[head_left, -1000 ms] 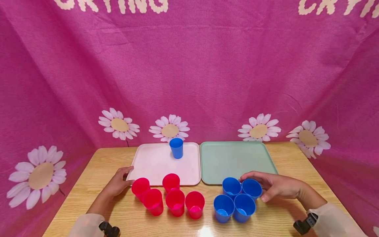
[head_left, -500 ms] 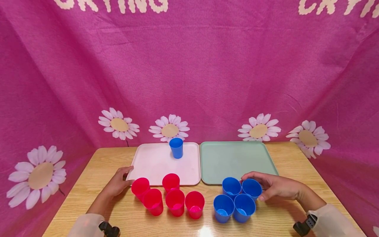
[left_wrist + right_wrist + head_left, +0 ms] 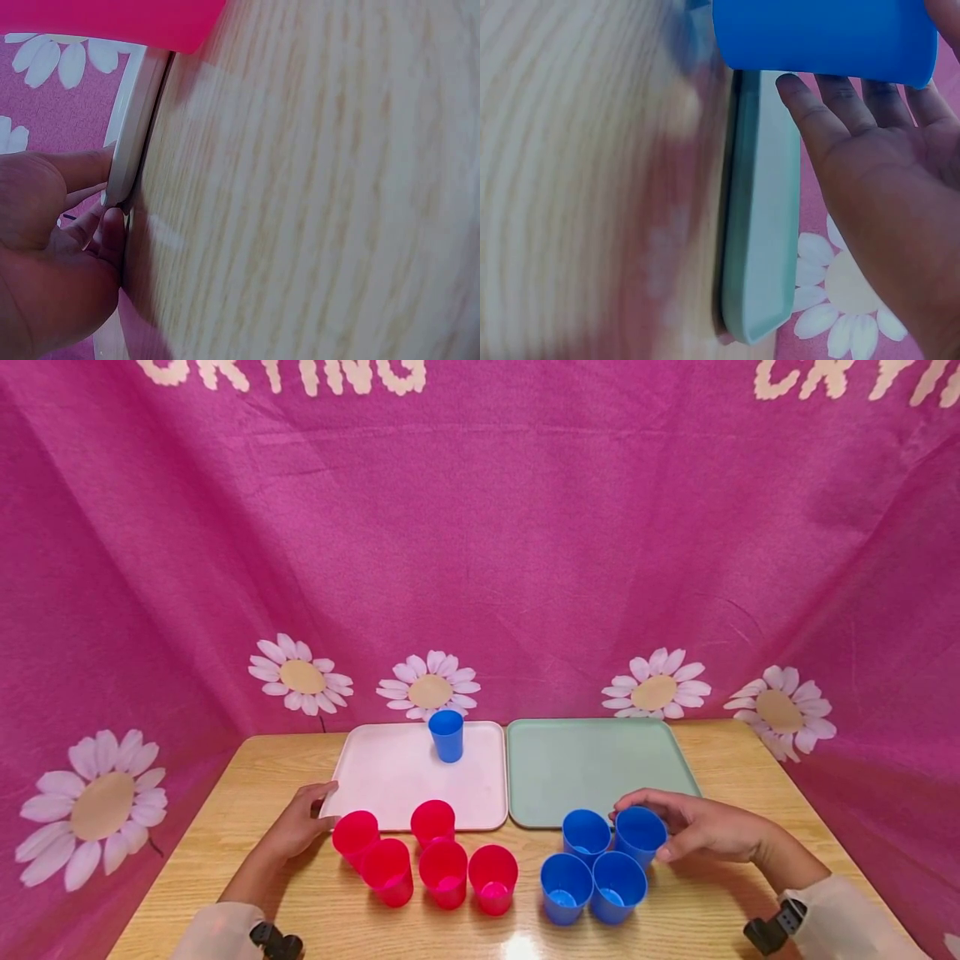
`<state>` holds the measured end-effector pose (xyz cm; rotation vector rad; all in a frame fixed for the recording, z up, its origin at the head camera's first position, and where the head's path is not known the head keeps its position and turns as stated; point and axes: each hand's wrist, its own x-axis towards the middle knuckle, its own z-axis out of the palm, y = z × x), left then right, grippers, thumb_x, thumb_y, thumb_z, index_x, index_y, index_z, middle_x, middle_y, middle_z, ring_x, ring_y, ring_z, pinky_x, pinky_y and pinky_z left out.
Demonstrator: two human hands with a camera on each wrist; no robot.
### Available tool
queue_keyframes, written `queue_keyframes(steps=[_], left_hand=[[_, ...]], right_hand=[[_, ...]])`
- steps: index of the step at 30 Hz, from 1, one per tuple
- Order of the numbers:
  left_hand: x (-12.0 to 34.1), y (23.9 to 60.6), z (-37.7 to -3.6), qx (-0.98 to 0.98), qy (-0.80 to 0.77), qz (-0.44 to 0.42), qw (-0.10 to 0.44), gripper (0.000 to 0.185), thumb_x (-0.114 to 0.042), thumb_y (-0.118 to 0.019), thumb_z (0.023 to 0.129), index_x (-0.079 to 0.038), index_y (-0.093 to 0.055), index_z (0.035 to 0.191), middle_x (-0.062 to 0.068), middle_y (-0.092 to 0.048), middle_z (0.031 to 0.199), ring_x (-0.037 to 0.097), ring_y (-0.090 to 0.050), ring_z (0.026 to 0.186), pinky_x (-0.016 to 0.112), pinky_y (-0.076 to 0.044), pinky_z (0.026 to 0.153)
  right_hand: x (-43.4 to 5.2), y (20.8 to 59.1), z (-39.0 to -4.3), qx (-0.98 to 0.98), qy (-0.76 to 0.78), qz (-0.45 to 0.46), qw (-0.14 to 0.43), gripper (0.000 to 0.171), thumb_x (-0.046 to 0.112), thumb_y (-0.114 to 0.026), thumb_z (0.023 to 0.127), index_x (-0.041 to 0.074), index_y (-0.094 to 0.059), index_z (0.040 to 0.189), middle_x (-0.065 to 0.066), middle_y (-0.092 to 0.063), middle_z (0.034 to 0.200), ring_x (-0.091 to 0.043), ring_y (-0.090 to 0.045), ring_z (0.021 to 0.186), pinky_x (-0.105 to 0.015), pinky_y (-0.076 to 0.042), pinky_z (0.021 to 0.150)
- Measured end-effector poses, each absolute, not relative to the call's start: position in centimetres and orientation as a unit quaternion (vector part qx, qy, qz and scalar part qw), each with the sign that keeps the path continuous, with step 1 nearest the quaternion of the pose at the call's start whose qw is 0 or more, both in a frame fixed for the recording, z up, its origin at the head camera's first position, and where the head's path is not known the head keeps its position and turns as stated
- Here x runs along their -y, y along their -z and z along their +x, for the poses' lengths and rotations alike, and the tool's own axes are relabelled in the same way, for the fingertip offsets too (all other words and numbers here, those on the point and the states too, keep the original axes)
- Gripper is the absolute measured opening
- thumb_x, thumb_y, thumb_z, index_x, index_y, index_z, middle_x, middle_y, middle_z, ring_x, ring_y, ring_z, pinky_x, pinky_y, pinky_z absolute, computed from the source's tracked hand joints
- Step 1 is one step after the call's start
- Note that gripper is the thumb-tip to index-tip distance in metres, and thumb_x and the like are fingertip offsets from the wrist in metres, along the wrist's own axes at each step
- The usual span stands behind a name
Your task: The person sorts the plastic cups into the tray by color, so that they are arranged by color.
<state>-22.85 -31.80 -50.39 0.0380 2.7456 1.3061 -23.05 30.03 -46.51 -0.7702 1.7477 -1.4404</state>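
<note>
My right hand (image 3: 701, 828) holds the rear right blue cup (image 3: 641, 833) of a cluster, fingers on its far side and thumb on the near side. In the right wrist view this cup's wall (image 3: 825, 34) lies across the fingers. Other blue cups (image 3: 566, 887) stand upright right beside it. My left hand (image 3: 296, 822) grips the pale pink tray (image 3: 382, 789) at its near left corner. The left wrist view has the thumb on the tray's rim (image 3: 139, 127) and the fingers curled by the corner. One blue cup (image 3: 447, 739) stands upright at the back of that tray.
Several red cups (image 3: 444, 877) stand upright in front of the pink tray, one close by the left hand. A green tray (image 3: 600, 768) lies beside the pink one, behind the blue cluster. The wooden table (image 3: 285, 756) ends at a pink daisy-print cloth (image 3: 480, 568).
My right fingers have closed in on the rear right blue cup, which has shifted slightly up and to the right, apart from its neighbours. The left hand has stayed at the tray.
</note>
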Motion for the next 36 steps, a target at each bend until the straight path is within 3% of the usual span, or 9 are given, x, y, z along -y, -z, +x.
queue_keyframes(steps=[5, 14, 27, 36], left_hand=[[31.8, 50.4, -22.9, -0.9, -0.432, 0.014, 0.051, 0.066, 0.004, -0.069, 0.093, 0.014, -0.038, 0.15, 0.038, -0.036, 0.147, 0.053, -0.038, 0.135, 0.064, -0.033, 0.117], [31.9, 50.4, -23.0, -0.897, -0.438, 0.013, 0.054, 0.066, 0.004, -0.068, 0.093, 0.014, -0.038, 0.151, 0.037, -0.035, 0.148, 0.053, -0.036, 0.137, 0.064, -0.031, 0.118], [32.0, 50.5, -23.0, -0.902, -0.429, 0.01, 0.056, 0.066, 0.003, -0.069, 0.093, 0.013, -0.038, 0.151, 0.038, -0.035, 0.148, 0.054, -0.037, 0.137, 0.064, -0.032, 0.117], [31.7, 50.1, -22.8, -0.901, -0.43, 0.01, 0.053, 0.066, 0.003, -0.07, 0.093, 0.014, -0.039, 0.15, 0.038, -0.035, 0.147, 0.053, -0.038, 0.136, 0.064, -0.032, 0.117]], right_hand=[[-30.3, 45.9, -23.6, -0.66, 0.575, -0.315, 0.367, 0.064, 0.006, -0.064, 0.097, 0.003, -0.036, 0.154, -0.014, -0.046, 0.155, -0.022, -0.051, 0.138, -0.039, -0.048, 0.11], [-30.5, 44.2, -25.5, -0.683, 0.561, -0.315, 0.346, 0.068, 0.003, -0.062, 0.098, 0.0, -0.03, 0.157, -0.001, -0.044, 0.157, -0.013, -0.046, 0.139, -0.037, -0.047, 0.11], [-28.3, 43.2, -28.9, -0.701, 0.563, -0.285, 0.333, 0.064, 0.007, -0.061, 0.099, 0.008, -0.035, 0.157, -0.024, -0.029, 0.162, -0.023, -0.043, 0.14, -0.042, -0.047, 0.11], [-25.2, 43.1, -31.1, -0.712, 0.582, -0.237, 0.313, 0.07, 0.007, -0.065, 0.099, 0.005, -0.03, 0.16, -0.019, -0.038, 0.158, -0.023, -0.048, 0.136, -0.038, -0.048, 0.11]])
